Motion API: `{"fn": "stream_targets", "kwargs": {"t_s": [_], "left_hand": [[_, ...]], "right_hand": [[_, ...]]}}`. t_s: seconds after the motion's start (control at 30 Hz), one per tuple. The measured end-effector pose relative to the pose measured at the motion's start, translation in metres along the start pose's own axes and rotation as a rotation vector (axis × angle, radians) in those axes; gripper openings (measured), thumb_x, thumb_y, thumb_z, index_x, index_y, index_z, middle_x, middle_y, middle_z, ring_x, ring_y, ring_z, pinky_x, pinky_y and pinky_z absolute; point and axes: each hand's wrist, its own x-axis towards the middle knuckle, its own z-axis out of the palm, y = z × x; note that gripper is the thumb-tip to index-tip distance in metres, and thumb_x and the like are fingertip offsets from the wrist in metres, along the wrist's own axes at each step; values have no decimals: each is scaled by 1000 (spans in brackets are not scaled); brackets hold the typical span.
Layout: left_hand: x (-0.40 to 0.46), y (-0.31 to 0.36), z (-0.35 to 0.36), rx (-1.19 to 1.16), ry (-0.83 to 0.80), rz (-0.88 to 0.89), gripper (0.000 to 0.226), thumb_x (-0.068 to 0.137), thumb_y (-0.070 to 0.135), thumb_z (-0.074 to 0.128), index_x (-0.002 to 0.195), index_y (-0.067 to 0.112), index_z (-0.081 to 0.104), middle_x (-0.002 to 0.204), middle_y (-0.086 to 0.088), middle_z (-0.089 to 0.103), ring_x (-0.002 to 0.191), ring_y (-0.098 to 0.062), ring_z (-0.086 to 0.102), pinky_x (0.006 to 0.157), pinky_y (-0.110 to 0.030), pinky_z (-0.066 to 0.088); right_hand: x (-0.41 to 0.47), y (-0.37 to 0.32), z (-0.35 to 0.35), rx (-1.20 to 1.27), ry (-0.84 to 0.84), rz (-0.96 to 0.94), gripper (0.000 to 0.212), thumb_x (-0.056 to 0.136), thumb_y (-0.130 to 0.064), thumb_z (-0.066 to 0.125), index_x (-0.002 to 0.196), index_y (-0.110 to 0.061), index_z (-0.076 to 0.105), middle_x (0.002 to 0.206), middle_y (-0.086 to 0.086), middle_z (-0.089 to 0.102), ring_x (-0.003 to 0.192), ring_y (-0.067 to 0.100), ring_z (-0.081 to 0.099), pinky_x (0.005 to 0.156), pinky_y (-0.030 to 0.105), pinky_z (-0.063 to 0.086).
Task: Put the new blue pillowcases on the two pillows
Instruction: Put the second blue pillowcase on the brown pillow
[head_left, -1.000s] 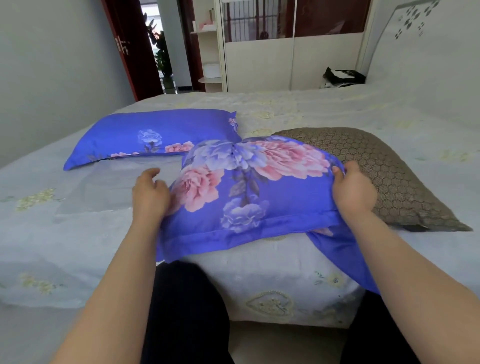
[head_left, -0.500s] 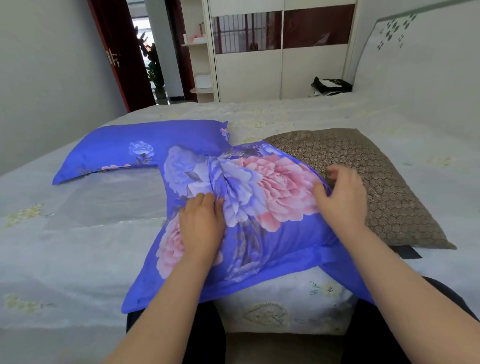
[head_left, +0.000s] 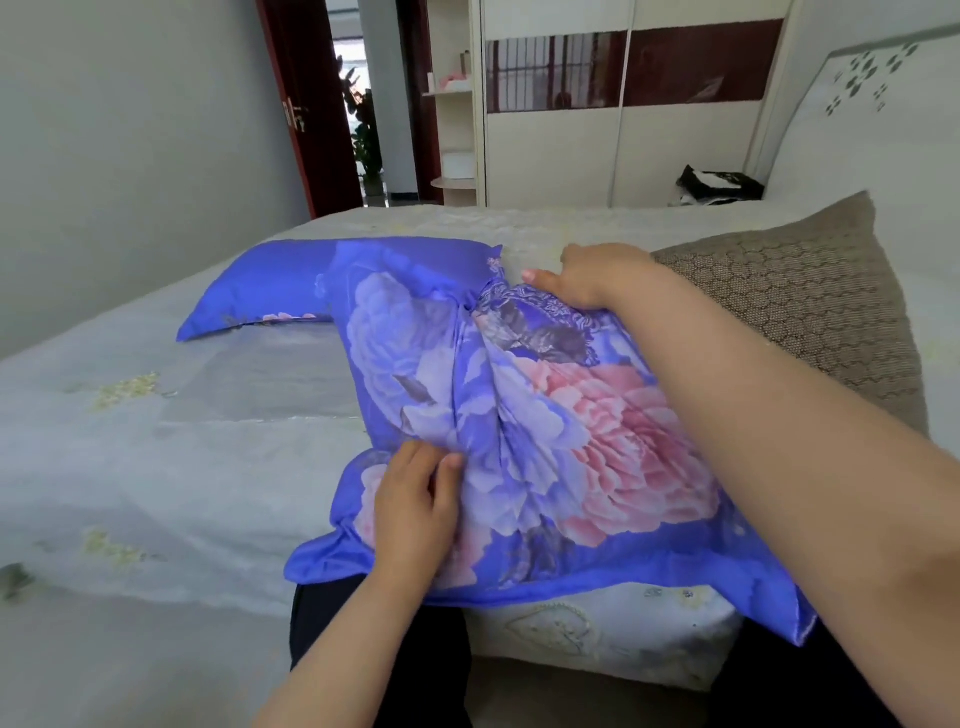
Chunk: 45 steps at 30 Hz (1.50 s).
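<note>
A: What's near you?

B: My left hand (head_left: 415, 499) pinches the crumpled blue flowered pillowcase (head_left: 524, 431) lying at the white bed's (head_left: 156, 457) near edge. My right arm hides part of it.

A: And farther off?

B: My right hand (head_left: 587, 275) grips its far end. The brown honeycomb-patterned pillow (head_left: 800, 306) sits just beside, cut off partly by my arm. A covered blue pillow (head_left: 291, 280) lies behind. I see no words anywhere.
</note>
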Motion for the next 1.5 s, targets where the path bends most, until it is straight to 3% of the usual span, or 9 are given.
{"fn": "stream_targets", "kwargs": {"t_s": [0.13, 0.23, 0.37, 0.53, 0.7, 0.8, 0.9, 1.27, 1.5], "left_hand": [[65, 4, -26, -81, 191, -196, 31, 96, 27, 45, 112, 1, 50, 116, -16, 46, 98, -7, 39, 90, -7, 31], [125, 3, -45, -34, 143, -390, 52, 99, 42, 35, 128, 0, 47, 131, -18, 47, 124, -24, 41, 104, -32, 32], [157, 26, -45, -68, -114, -461, 50, 96, 55, 28, 90, 14, 55, 94, -1, 56, 94, -22, 51, 81, -32, 38], [151, 36, -38, -90, -13, -396, 46, 97, 47, 36, 70, 11, 46, 72, -2, 50, 75, -23, 45, 71, -33, 37], [143, 29, -41, -253, 49, -448, 52, 93, 55, 31, 77, 13, 56, 83, -3, 61, 78, -22, 54, 77, -36, 45], [136, 29, -40, -237, 110, -399, 43, 96, 44, 39, 62, 18, 36, 63, 2, 41, 62, -18, 38, 61, -31, 35], [127, 29, -41, -104, 151, -292, 43, 98, 30, 44, 60, 18, 28, 59, 1, 30, 58, -18, 27, 55, -31, 25], [147, 11, -46, -134, 364, -475, 39, 99, 21, 41, 62, 11, 37, 63, -3, 43, 72, -23, 39, 65, -30, 29], [175, -11, -47, -265, 276, -821, 38, 103, 18, 30, 127, -5, 48, 129, -22, 53, 120, -37, 50, 97, -40, 38]], "right_hand": [[-5, -4, -14, -76, -11, 87, 81, 91, -68, 15, 136, -9, 47, 147, 10, 40, 131, 30, 41, 104, 41, 32], [-6, 2, -24, -84, -113, 94, 72, 98, -56, 15, 140, -2, 39, 151, 15, 32, 137, 30, 33, 110, 39, 24], [-19, 13, -26, -179, -302, 62, 63, 97, -53, 34, 124, -1, 56, 132, 17, 53, 111, 28, 53, 90, 31, 37], [-17, 17, -21, -77, -134, 85, 41, 93, -35, 54, 109, 2, 61, 110, 16, 61, 85, 25, 50, 70, 26, 36], [-15, 7, -18, -12, 49, 165, 42, 95, -44, 47, 116, -9, 58, 123, 9, 58, 110, 30, 55, 82, 32, 39], [-15, -1, -22, -67, -144, 159, 74, 93, -64, 27, 130, -5, 51, 138, 15, 47, 124, 34, 46, 103, 42, 36], [-16, 0, -18, -48, -253, 169, 54, 101, -41, 31, 136, -3, 45, 140, 13, 45, 120, 30, 48, 100, 35, 35], [-19, 33, -19, 29, 329, 231, 37, 93, -34, 55, 115, -5, 61, 122, 17, 60, 112, 34, 56, 86, 34, 44], [-50, 111, -60, -29, 447, 360, 40, 93, -38, 54, 113, -5, 62, 117, 23, 61, 108, 37, 57, 87, 38, 45]]}}
